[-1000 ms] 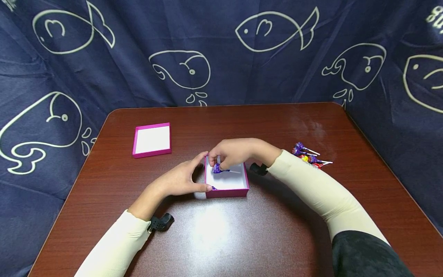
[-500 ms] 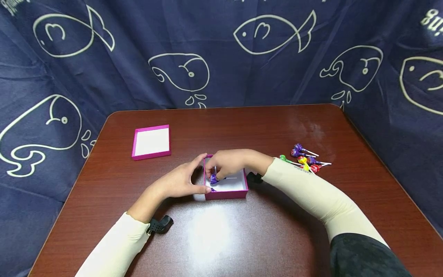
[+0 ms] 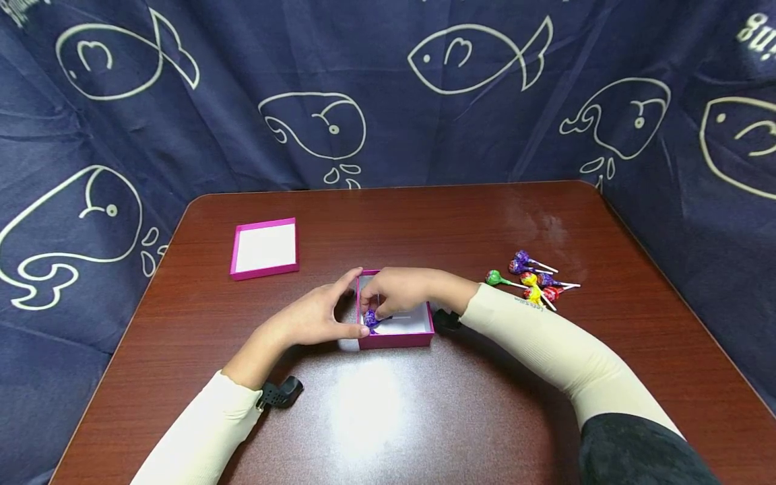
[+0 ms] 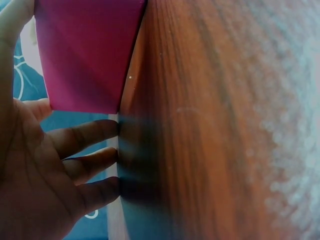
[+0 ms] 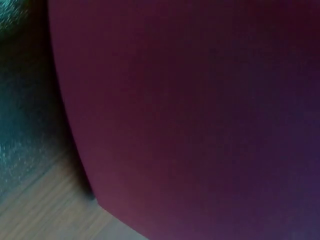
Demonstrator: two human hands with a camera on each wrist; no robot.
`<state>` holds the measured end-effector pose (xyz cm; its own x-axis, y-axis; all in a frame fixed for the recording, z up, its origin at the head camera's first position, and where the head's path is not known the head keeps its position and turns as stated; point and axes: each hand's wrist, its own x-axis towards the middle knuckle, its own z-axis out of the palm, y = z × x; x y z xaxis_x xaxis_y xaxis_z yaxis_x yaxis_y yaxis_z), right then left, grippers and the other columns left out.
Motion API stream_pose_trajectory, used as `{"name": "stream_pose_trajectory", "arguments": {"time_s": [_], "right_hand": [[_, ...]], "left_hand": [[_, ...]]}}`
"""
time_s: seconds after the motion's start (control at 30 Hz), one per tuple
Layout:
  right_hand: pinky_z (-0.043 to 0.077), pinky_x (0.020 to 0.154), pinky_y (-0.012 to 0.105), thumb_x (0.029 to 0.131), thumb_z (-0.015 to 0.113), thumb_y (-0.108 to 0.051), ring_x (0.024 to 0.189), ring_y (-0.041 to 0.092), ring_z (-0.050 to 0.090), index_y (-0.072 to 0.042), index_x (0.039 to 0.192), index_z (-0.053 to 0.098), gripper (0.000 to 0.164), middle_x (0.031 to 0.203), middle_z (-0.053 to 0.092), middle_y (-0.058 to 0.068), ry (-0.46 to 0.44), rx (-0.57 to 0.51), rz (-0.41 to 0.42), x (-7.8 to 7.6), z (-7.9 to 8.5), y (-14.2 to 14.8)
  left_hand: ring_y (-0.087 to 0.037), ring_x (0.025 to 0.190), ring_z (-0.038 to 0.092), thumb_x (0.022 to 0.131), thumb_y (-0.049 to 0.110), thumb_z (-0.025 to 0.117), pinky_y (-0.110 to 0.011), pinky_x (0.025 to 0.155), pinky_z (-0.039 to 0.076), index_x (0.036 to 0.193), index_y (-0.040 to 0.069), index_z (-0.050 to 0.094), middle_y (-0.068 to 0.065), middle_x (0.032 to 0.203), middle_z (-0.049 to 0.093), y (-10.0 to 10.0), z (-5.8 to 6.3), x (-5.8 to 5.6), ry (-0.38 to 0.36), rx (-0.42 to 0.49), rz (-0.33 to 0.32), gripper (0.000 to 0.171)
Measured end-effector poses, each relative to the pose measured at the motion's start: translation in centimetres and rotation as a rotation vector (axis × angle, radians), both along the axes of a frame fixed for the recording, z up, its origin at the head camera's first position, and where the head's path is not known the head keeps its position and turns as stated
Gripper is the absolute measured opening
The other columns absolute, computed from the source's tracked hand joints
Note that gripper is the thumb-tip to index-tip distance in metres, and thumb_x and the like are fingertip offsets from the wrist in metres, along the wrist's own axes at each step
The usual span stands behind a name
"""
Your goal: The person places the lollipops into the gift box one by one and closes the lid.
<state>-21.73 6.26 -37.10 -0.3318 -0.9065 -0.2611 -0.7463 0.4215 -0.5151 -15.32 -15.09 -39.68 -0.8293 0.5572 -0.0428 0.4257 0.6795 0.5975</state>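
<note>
My right hand [image 3: 401,289] reaches down into an open pink box [image 3: 397,341] with a white inside, pinching a purple-wrapped lollipop [image 3: 371,319] between thumb and fingertips near the left wall. The lollipop's stick points right. My left hand [image 3: 314,313] spans the box's left side, thumb at the near corner and index finger at the far one. In the left wrist view, its other fingers [image 4: 90,137] are spread on or close over the tabletop beside the pink wall [image 4: 90,55]. Only the box's outer wall [image 5: 175,125] fills the right wrist view; that hand is hidden there.
A pink box lid [image 3: 265,248], white inside, lies at the back left of the brown table [image 3: 388,222]. To the right is a pile of several lollipops, among them a green one [image 3: 494,277] and a purple one [image 3: 521,256]. A blue curtain [image 3: 376,60] hangs behind.
My right hand has moved the purple lollipop nearer and slightly left, to the box's near left corner. My left hand stays at the box. More of the lollipop pile shows past the right sleeve.
</note>
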Motion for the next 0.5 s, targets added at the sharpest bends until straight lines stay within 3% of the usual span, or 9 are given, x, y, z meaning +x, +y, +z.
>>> {"name": "stream_pose_trajectory", "arguments": {"time_s": [0.5], "right_hand": [[0.049, 0.076, 0.021, 0.086, 0.07, -0.004, 0.083, 0.004, 0.06, -0.009, 0.098, 0.071, 0.013, 0.089, 0.068, -0.003, -0.021, -0.021, -0.017, 0.07, -0.3, -0.21]], "left_hand": [[-0.03, 0.131, 0.049, 0.079, 0.054, 0.078, -0.046, 0.109, 0.037, 0.158, 0.012, 0.021, -0.021, 0.141, 0.052, -0.03, -0.16, -0.06, 0.004, 0.007, -0.002, 0.106]]}}
